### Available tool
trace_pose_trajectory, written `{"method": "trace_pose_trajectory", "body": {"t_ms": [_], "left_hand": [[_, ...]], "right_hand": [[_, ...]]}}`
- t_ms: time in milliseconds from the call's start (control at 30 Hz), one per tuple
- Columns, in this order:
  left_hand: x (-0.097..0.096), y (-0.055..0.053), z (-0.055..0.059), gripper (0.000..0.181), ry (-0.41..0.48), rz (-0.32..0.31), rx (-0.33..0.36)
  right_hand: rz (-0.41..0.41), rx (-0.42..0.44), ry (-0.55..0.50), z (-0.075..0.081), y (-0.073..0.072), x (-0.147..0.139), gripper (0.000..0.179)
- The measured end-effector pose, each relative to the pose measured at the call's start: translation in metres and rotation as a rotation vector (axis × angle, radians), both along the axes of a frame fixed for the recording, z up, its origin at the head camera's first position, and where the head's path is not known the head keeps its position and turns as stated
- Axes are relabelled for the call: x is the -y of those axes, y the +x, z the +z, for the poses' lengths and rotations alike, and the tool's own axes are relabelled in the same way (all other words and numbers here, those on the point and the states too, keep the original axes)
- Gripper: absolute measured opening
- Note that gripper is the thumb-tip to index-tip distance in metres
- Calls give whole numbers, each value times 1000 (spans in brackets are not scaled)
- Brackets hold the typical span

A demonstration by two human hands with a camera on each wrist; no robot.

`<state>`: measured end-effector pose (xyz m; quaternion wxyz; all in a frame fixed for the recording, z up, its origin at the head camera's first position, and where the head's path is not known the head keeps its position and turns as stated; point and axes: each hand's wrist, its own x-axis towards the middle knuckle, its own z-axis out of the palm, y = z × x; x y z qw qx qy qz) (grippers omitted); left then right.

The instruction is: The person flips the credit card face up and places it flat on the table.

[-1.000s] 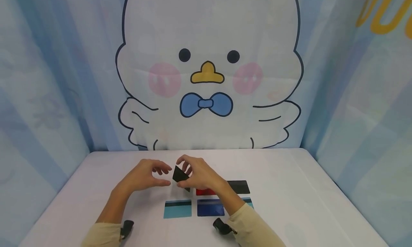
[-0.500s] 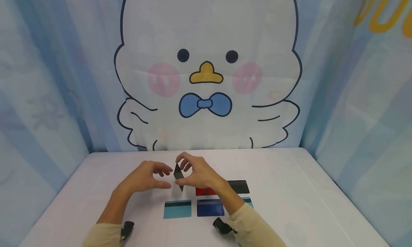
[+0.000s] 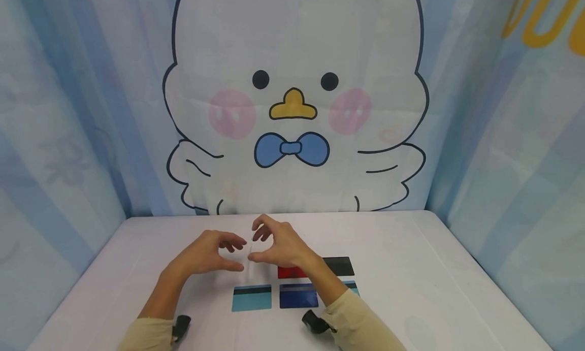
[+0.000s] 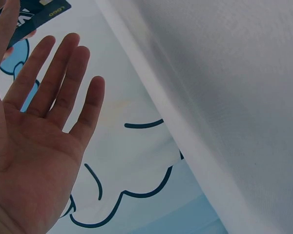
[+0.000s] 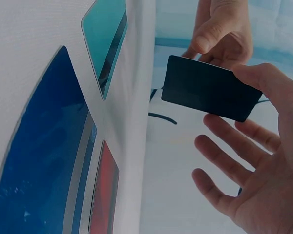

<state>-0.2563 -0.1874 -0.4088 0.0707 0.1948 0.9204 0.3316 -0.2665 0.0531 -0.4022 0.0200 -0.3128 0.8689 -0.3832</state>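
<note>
My right hand (image 3: 281, 244) pinches a dark bank card (image 5: 210, 90) between thumb and fingers, holding it up over the table. Seen from the head the card is edge-on, just a thin line. Its plain dark face shows in the right wrist view; printed lettering shows on the other face in the left wrist view. Facing it from the left is my left hand (image 3: 212, 252), thumb and fingers spread apart with nothing between them, its fingertips close to the card. The left palm and straight fingers show in the left wrist view.
On the white table (image 3: 411, 290) lie a light blue card (image 3: 251, 298), a dark blue card (image 3: 299, 296), a red card (image 3: 291, 273) and a black card (image 3: 339, 266). Another light blue card (image 3: 353, 287) is partly hidden by the right forearm. A printed cloth backdrop (image 3: 292, 188) stands behind.
The dark card has turned in my right hand from showing its dark face to edge-on in the head view. Both hands have stayed almost in place.
</note>
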Motion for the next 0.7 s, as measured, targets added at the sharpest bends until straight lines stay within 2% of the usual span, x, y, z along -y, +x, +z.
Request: {"method": "trace_pose_trajectory", "body": {"t_ms": [333, 700], "left_hand": [[-1, 0, 1, 51, 2, -25, -25], [0, -1, -1, 50, 20, -40, -10]], "right_hand": [[-32, 1, -1, 0, 1, 0, 47], [-30, 35, -16, 0, 2, 1, 50]]}}
